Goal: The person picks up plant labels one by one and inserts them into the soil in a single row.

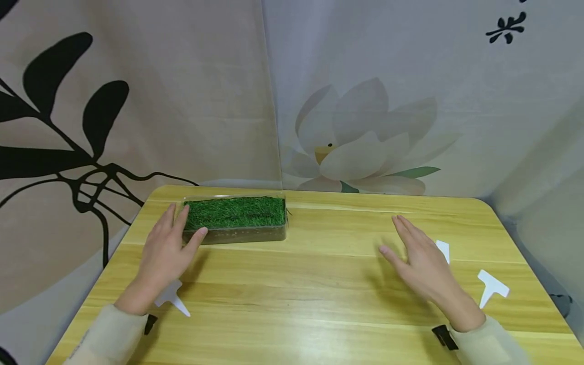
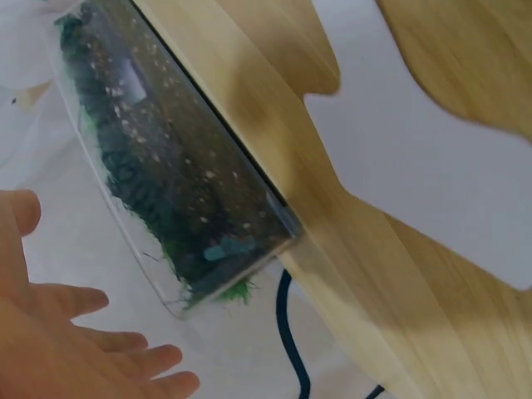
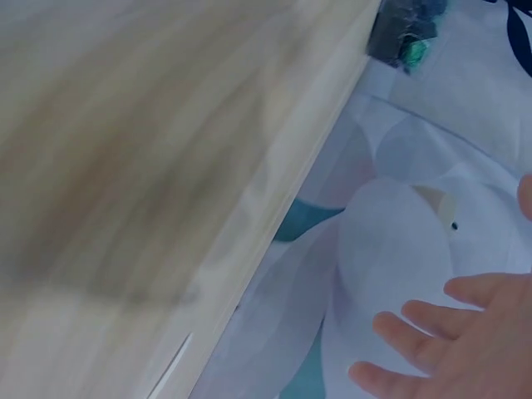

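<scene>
A clear rectangular box (image 1: 242, 235) with green artificial grass (image 1: 237, 212) on top stands at the back left of the table. My left hand (image 1: 166, 256) hovers by its left end, fingers spread; the left wrist view shows the hand (image 2: 75, 345) apart from the box (image 2: 191, 166). Partly hidden below that wrist lies a white T-shaped tag (image 1: 171, 296). Over the table's right side, my right hand (image 1: 422, 266) is held with straight fingers and nothing in it. Two white tags lie near it: one T-shaped (image 1: 493, 286), the other (image 1: 443, 249) partly covered by the hand.
The wooden table (image 1: 310, 284) has rounded back corners. Behind it hangs a pale curtain (image 1: 205, 101) printed with dark leaves and a large flower. Dark soil-like matter with light specks fills the box beneath the grass.
</scene>
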`<state>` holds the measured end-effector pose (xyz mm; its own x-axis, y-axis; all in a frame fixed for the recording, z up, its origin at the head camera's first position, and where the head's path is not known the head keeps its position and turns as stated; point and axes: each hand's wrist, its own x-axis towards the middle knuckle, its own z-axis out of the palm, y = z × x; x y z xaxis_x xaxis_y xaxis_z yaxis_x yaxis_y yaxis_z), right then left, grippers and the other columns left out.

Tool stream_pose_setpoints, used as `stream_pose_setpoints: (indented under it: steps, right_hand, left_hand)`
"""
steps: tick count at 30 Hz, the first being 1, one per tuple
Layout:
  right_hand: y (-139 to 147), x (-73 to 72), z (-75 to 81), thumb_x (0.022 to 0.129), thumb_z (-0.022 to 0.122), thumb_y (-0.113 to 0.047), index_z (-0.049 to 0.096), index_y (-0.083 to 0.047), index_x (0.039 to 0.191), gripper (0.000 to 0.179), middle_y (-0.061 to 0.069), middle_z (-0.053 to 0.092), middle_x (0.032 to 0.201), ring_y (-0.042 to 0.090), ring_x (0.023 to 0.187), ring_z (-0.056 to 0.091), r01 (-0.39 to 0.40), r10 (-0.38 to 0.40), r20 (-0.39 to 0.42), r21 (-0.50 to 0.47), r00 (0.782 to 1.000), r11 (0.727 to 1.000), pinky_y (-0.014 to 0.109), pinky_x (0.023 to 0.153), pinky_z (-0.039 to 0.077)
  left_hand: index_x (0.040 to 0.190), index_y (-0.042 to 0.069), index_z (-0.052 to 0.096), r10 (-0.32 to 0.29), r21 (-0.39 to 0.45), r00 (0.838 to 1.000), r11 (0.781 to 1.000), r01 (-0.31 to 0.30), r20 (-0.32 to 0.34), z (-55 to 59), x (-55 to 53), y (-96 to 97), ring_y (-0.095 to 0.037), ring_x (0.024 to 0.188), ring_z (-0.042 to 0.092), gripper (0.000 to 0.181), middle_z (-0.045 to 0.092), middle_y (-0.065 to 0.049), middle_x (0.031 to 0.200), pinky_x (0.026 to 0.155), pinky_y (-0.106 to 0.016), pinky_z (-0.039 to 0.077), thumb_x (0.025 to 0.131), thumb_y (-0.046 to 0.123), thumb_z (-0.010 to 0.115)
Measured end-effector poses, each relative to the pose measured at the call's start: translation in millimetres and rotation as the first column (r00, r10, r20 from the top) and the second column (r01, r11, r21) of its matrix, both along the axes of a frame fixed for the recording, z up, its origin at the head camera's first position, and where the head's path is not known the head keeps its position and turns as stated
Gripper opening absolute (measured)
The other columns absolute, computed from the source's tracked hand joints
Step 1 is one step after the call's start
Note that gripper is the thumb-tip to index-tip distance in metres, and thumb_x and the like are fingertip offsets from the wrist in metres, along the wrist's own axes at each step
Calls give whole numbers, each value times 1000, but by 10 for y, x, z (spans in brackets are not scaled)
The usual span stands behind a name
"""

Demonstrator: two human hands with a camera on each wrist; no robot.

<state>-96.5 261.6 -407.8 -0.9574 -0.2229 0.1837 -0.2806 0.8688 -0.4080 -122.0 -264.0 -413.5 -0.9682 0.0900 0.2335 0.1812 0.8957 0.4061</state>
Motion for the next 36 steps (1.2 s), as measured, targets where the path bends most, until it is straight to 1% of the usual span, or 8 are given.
stream_pose_setpoints:
  steps: [3, 6, 12, 14, 20, 26, 32, 36]
  right_hand:
    - [-144, -62, 30, 106, 58, -49, 30, -2, 163, 78, 24, 34, 165, 50, 148, 33, -6, 6, 10, -46, 1000, 999, 69, 113, 29]
    - [-301, -121, 68, 106, 57, -50, 32, -4, 163, 78, 22, 35, 165, 47, 149, 33, -11, 15, 42, -89, 999, 996, 68, 115, 29]
    - [-609, -249, 93, 106, 56, -52, 37, -7, 162, 75, 19, 38, 164, 43, 150, 33, -24, 39, 88, -176, 995, 984, 66, 117, 29]
    - [-699, -303, 80, 106, 57, -53, 39, -7, 161, 74, 18, 39, 163, 42, 149, 36, -30, 50, 91, -208, 995, 978, 64, 117, 30]
    - [-937, -465, 48, 105, 60, -49, 45, -6, 157, 69, 17, 48, 157, 38, 139, 51, -36, 71, 96, -326, 993, 945, 61, 111, 40]
    - [-1192, -584, 39, 106, 62, -42, 51, -4, 152, 61, 15, 54, 151, 34, 133, 55, -27, 93, 133, -430, 987, 903, 56, 107, 47]
    - [-1425, -714, -3, 106, 62, -37, 54, -1, 148, 56, 14, 58, 147, 32, 128, 59, -20, 119, 161, -510, 980, 860, 51, 103, 50]
    - [-1562, -794, -42, 106, 63, -35, 57, -2, 147, 53, 14, 62, 142, 30, 124, 62, 5, 105, 180, -524, 978, 852, 49, 99, 53]
  left_hand:
    - [161, -5, 28, 34, 31, 999, 999, -35, 12, 1, -52, -42, -64, 144, 24, 79, 17, -37, 165, 108, -79, 23, 109, 50, 49]
    - [160, -7, 28, 65, 51, 997, 996, -67, 27, 7, -98, -82, -64, 143, 26, 80, 20, -38, 164, 105, -80, 26, 109, 51, 48]
    - [159, -10, 27, 103, 91, 992, 990, -110, 70, 28, -177, -135, -63, 142, 29, 82, 26, -39, 160, 105, -79, 28, 109, 52, 46]
    - [160, -10, 26, 112, 102, 990, 987, -121, 90, 37, -203, -149, -62, 141, 30, 82, 28, -40, 159, 105, -78, 29, 109, 52, 45]
    - [160, -10, 24, 141, 133, 978, 978, -161, 153, 81, -292, -165, -62, 140, 32, 85, 29, -41, 158, 104, -78, 31, 109, 55, 41]
    - [159, -12, 24, 164, 158, 964, 967, -199, 210, 76, -357, -187, -63, 137, 36, 86, 32, -42, 155, 104, -77, 33, 109, 56, 40]
    - [155, -14, 32, 161, 166, 964, 966, -198, 211, 39, -411, -233, -61, 126, 48, 82, 44, -42, 146, 97, -73, 42, 110, 54, 40]
    - [153, -15, 36, 153, 188, 965, 963, -195, 214, 27, -444, -248, -59, 120, 54, 79, 49, -42, 141, 92, -70, 46, 110, 52, 41]
